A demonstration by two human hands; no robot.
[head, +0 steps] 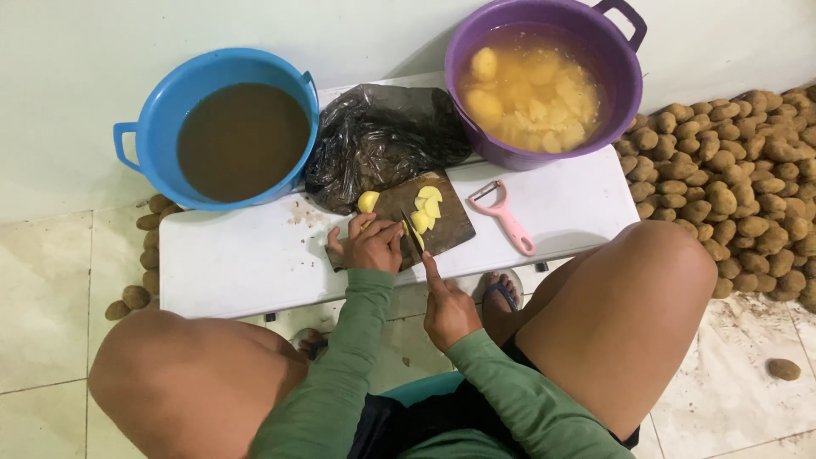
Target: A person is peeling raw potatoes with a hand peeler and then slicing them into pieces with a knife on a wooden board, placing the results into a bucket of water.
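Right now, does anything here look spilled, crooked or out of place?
Yes. Small peel scraps lie scattered on the white table left of the cutting board. One potato sits alone on the dirty floor, apart from the potato pile.

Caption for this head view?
Left hand steadies a peeled potato on a cutting board; right hand slices with a knife.

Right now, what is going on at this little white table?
A seated person is slicing a peeled yellow potato on a dark wooden cutting board. The left hand holds the potato down while the right hand works a small knife. Cut yellow slices lie on the board. A pink peeler rests on the white table. Behind stand a purple tub of cut potatoes in water, a blue tub of brown water and a black plastic bag.
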